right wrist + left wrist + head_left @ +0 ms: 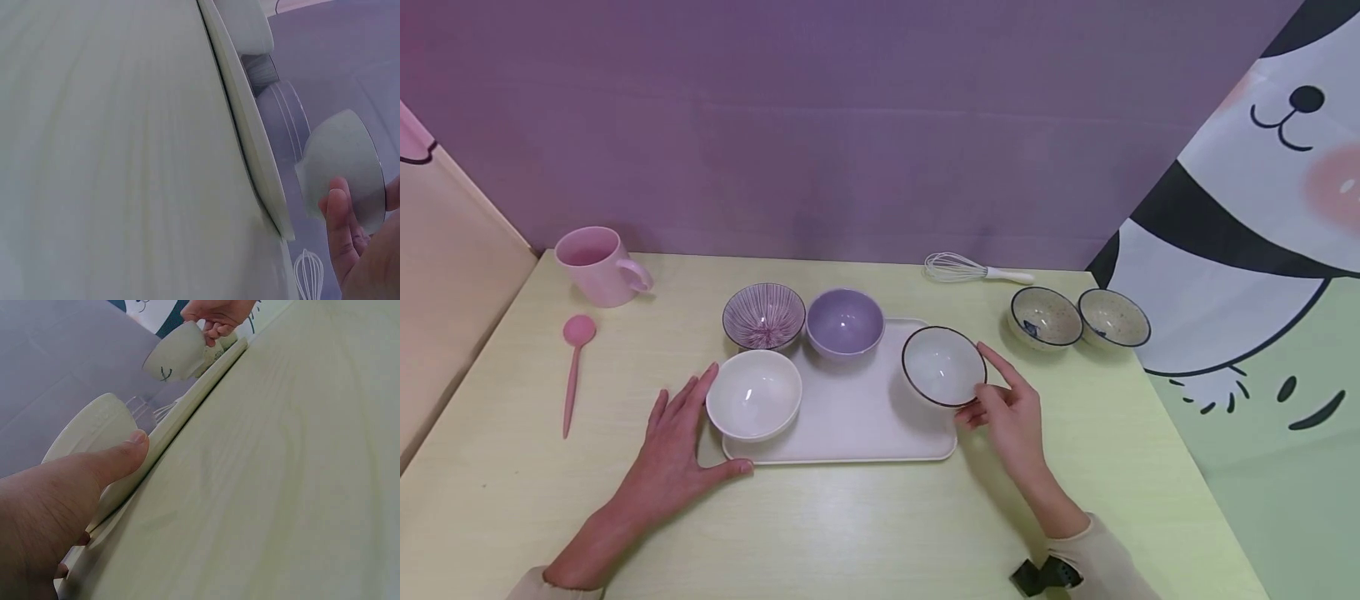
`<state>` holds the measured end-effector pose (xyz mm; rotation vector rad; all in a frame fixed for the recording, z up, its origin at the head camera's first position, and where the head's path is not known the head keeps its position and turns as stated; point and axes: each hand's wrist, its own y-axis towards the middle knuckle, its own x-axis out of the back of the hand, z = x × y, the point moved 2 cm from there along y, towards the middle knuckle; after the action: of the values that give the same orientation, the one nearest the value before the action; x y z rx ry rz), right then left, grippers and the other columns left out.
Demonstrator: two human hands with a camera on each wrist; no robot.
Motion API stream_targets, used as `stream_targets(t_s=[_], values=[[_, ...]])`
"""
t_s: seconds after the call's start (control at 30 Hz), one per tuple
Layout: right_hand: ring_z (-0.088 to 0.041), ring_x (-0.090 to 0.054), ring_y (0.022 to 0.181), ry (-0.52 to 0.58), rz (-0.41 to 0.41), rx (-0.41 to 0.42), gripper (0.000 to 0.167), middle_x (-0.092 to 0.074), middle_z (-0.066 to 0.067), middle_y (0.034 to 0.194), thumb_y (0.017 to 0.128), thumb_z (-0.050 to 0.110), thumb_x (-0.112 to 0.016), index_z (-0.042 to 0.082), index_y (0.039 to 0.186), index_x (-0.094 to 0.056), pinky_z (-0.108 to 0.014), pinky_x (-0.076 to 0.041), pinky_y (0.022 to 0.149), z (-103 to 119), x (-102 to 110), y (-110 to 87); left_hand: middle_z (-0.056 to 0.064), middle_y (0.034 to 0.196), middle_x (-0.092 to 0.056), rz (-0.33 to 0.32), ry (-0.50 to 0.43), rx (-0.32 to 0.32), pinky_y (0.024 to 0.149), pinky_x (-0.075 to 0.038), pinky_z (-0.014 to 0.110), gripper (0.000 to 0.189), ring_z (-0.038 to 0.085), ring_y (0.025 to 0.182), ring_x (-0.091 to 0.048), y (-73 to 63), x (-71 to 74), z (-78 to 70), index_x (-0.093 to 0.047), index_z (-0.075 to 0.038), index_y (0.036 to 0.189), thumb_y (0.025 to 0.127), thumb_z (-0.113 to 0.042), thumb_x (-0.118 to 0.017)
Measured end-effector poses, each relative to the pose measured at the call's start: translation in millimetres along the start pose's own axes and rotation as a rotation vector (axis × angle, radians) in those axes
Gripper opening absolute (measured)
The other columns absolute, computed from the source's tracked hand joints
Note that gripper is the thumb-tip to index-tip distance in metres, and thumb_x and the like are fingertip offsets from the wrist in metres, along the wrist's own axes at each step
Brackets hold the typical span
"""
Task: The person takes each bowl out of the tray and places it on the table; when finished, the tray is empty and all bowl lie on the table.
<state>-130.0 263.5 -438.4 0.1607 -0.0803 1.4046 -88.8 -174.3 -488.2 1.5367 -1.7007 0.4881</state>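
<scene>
My right hand (1011,421) holds a white bowl with a dark rim (942,371) by its right side, raised above the right part of a white tray (865,417). In the right wrist view, fingertips press the outside of this dark-rimmed bowl (344,162). My left hand (673,454), fingers spread and thumb out, lies at the tray's left front corner beside a plain white bowl (754,396); whether it touches the bowl is unclear. Behind that bowl are a striped bowl (763,315), at the tray's back left, and a purple bowl (846,323).
A pink mug (598,268) and a pink spoon (577,358) are on the left of the table. At the back right lies a whisk (973,270). Two speckled bowls (1045,318) with dark rims stand side by side near the right edge. A purple backdrop (850,150) hangs behind.
</scene>
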Motion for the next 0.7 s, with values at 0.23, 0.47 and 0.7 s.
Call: stream_targets(t_s=[0.23,0.47,0.7], values=[[-0.014,-0.074,0.054,0.023,-0.055,-0.017,0.061,-0.076,-0.006,0.066,0.105,-0.009,-0.045,0.007,0.162,-0.056,-0.028,-0.066,0.056,-6,16,8.9,0.026,0.175,-0.038,0.003,-0.007,0.007,0.139,-0.002,0.06,0.139,0.054,0.161,-0.029,-0.6,0.3,-0.7,-0.016,-0.018,0.179,0.075,-0.052,-0.101],[-0.013,-0.075,0.056,0.072,-0.097,-0.04,0.061,-0.076,-0.005,0.066,0.105,-0.008,-0.045,0.007,0.163,-0.056,-0.028,-0.066,0.058,-12,25,18.0,0.026,0.175,-0.038,0.002,-0.004,0.004,0.139,-0.002,0.061,0.139,0.054,0.161,-0.03,-1.0,0.1,0.0,-0.016,-0.018,0.179,0.075,-0.052,-0.101],[-0.012,-0.077,0.059,0.09,-0.137,-0.065,0.06,-0.077,-0.001,0.065,0.107,-0.006,-0.045,0.01,0.164,-0.055,-0.027,-0.067,0.06,-19,32,28.3,0.026,0.175,-0.038,0.007,-0.002,0.007,0.139,-0.001,0.059,0.139,0.053,0.162,-0.029,-0.4,0.3,0.0,-0.015,-0.019,0.179,0.076,-0.054,-0.1]])
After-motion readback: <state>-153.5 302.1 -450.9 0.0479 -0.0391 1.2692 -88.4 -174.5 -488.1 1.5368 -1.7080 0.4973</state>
